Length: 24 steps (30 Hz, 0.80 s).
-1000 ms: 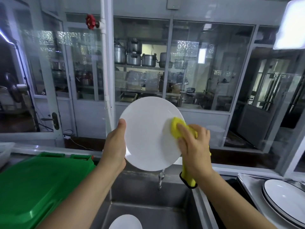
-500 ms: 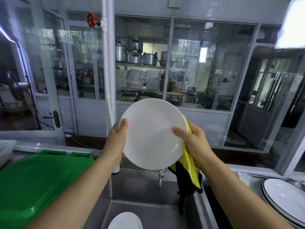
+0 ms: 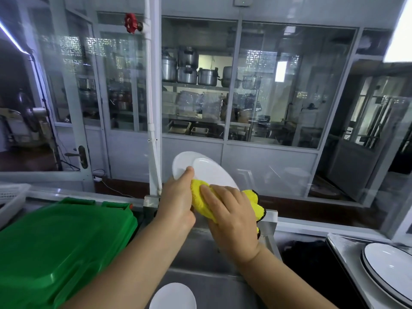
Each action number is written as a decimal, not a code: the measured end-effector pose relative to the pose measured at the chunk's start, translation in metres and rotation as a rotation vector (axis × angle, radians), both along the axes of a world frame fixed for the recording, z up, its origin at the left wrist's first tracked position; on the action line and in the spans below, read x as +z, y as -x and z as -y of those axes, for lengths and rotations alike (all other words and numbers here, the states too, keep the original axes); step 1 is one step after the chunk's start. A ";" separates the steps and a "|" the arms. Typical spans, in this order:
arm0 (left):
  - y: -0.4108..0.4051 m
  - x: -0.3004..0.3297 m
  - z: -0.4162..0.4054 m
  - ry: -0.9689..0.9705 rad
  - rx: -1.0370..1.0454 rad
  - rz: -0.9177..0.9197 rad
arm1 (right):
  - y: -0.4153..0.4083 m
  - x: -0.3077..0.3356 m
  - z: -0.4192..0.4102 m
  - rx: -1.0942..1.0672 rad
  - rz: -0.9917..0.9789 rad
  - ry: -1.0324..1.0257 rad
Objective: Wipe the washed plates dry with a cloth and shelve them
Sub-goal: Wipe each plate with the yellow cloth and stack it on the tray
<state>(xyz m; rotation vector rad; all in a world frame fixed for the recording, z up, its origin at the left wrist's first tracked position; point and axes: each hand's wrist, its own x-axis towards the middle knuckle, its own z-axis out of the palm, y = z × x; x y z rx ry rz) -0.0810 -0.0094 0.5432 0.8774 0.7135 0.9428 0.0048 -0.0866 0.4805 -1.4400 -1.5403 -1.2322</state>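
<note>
Head view: the white plate [image 3: 200,170] is held up over the sink [image 3: 200,253], now tilted so its face slants away — half a second ago it stood nearly upright and faced the camera. The left hand [image 3: 178,204] grasps the plate's near-left rim, thumb on the face. The right hand [image 3: 231,217], which earlier pinched the right rim with the yellow cloth [image 3: 252,199] hanging behind, now presses that cloth flat against the plate's near part. Another white plate [image 3: 172,296] lies in the sink below. Dark-rimmed plates [image 3: 390,268] are stacked on the desk at right; a green bin lid [image 3: 55,248] sits at left.
</note>
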 end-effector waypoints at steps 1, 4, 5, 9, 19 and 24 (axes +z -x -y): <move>0.001 -0.004 -0.002 0.005 0.002 0.018 | -0.001 -0.003 0.000 -0.001 0.019 0.012; 0.006 -0.010 -0.006 -0.026 -0.007 0.073 | -0.009 -0.012 0.005 -0.001 0.017 0.076; 0.008 -0.010 -0.007 -0.047 -0.006 0.103 | -0.014 -0.015 0.007 0.006 -0.024 0.079; 0.020 -0.006 -0.009 -0.161 -0.013 0.186 | -0.034 -0.015 0.016 -0.058 -0.267 0.042; 0.016 -0.012 -0.001 -0.308 -0.147 0.143 | -0.017 0.052 -0.002 -0.115 -0.223 0.099; 0.020 -0.007 -0.012 -0.317 -0.116 0.150 | -0.003 0.027 0.004 -0.035 -0.057 0.149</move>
